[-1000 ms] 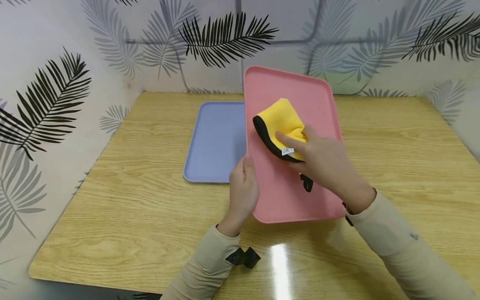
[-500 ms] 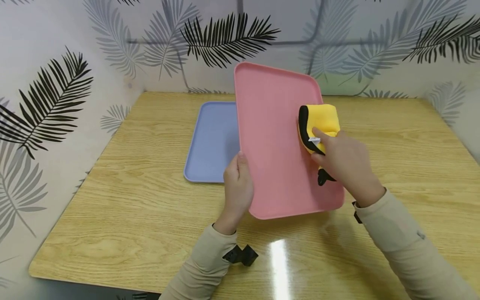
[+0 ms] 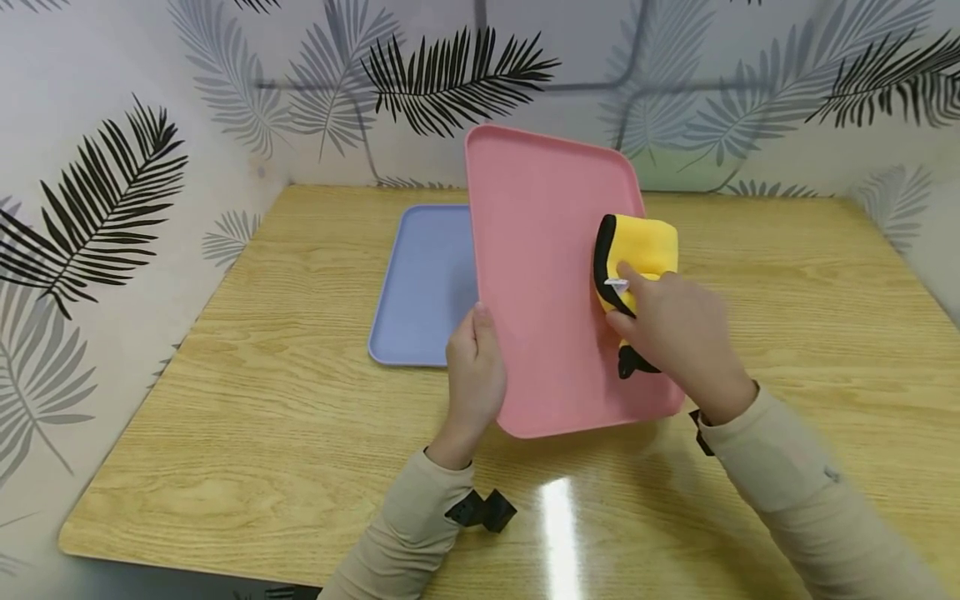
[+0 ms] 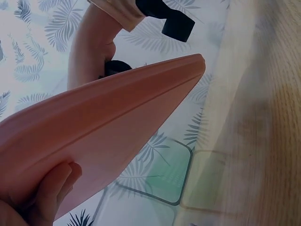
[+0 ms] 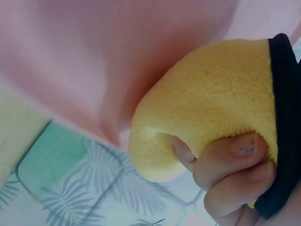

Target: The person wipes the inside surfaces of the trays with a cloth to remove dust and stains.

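A pink tray [image 3: 540, 283] is held up at a tilt above the table, its inner face toward me. My left hand [image 3: 477, 375] grips its left edge, thumb on the front; in the left wrist view its fingers [image 4: 54, 188] press against the underside. Near the tray's right edge my right hand [image 3: 678, 333] holds a folded yellow cloth [image 3: 645, 246] with black trim and a small white tag. The right wrist view shows the cloth [image 5: 211, 89] bunched in curled fingers [image 5: 235, 165], its fold up against the pink surface.
A blue tray [image 3: 420, 287] lies flat on the wooden table [image 3: 262, 417], partly hidden behind the pink one. Walls [image 3: 337, 50] with a leaf pattern border the table at the back and left side. Light glares off the tabletop near me.
My right hand has carried the cloth from the middle of the pink tray to its right edge, then slightly back left. The tray and left hand have shifted a little left.
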Available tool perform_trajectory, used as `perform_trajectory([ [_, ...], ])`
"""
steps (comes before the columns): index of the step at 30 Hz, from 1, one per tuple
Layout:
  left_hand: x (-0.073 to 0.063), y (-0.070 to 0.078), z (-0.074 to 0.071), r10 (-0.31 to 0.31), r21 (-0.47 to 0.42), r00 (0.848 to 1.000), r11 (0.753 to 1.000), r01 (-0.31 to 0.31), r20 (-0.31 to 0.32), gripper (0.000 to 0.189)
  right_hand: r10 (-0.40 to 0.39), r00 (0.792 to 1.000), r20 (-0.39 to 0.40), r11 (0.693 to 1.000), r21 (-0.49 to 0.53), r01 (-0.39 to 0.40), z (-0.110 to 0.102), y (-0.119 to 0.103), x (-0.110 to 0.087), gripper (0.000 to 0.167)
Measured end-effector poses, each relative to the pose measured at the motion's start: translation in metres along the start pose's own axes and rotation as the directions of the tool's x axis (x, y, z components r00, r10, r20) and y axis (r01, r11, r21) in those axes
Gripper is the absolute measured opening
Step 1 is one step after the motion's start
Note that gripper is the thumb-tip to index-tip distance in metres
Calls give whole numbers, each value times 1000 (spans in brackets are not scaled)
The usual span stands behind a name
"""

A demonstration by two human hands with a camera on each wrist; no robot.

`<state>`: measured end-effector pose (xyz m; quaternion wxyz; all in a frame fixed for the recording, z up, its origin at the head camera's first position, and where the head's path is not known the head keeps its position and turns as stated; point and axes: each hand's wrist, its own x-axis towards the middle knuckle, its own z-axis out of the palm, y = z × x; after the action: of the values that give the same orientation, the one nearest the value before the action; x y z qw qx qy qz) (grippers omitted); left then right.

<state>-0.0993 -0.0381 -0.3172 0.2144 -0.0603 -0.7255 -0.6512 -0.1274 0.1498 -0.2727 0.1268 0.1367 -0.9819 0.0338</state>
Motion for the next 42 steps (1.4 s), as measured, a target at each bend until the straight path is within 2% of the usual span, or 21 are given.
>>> perform_trajectory([
  [5,0,-2,1,5,8,1000,1000,-5,-5,35,-68,995,-68,998,2,68,2,-14,0,47],
  [9,0,-3,3,-8,6,1000,1000,8,-2,36,-137,982,-128,990,1,138,2,-26,1,51],
  [13,-1,-3,4,-18,-3,1000,1000,18,13,37,-252,946,-204,966,6,258,2,-38,0,55],
  [17,-2,-4,5,-7,-6,999,1000,8,36,37,-355,896,-265,928,17,373,2,-49,-2,56],
  [20,-2,-5,5,4,11,999,1000,-5,39,37,-402,864,-303,903,26,430,3,-54,-4,54],
  [23,-2,-5,5,11,19,999,1000,-12,35,38,-415,849,-328,893,34,449,4,-55,-5,52],
  [29,-1,-6,6,-12,-5,1000,1000,12,26,38,-416,856,-306,887,73,457,4,-48,-6,53],
  [35,-1,-5,6,-20,-27,1000,999,21,10,37,-389,882,-267,898,104,427,3,-36,-8,57],
  [38,0,-4,5,-26,-39,1000,999,26,3,37,-357,899,-255,916,92,390,4,-30,-10,56],
  [42,1,-4,2,-26,-43,1000,999,25,-15,37,-273,945,-182,953,87,292,3,-22,-12,57],
])
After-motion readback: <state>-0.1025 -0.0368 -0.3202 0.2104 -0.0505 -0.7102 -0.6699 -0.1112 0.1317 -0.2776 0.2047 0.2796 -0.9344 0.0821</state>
